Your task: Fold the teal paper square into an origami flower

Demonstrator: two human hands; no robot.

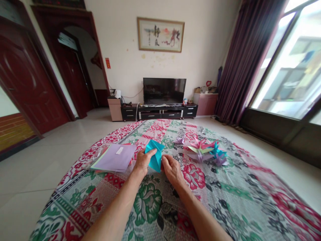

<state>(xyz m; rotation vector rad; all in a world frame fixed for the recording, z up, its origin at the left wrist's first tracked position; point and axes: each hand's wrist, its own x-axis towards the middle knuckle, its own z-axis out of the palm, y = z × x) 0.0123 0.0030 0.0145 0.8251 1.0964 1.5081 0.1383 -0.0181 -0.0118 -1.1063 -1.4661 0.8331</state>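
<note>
A folded teal paper piece (pixel 155 154) stands between my hands above the floral cloth (pixel 155 207). My left hand (pixel 143 162) pinches its left side with fingers closed. On the paper's lower right edge, my right hand (pixel 171 168) has its fingers curled. To the left lies a stack of coloured paper sheets (pixel 115 158), lilac on top, with a small white slip on it. A pile of finished folded paper shapes (pixel 205 150) in pink, green, teal and purple lies to the right, with one small lilac piece (pixel 179 140) apart from it.
The cloth covers a round table. Beyond it are a tiled floor (pixel 32 167), a black TV (pixel 164 90) on a low dark cabinet, a framed picture (pixel 160 34), dark red doors at left and a curtained window (pixel 288 67) at right.
</note>
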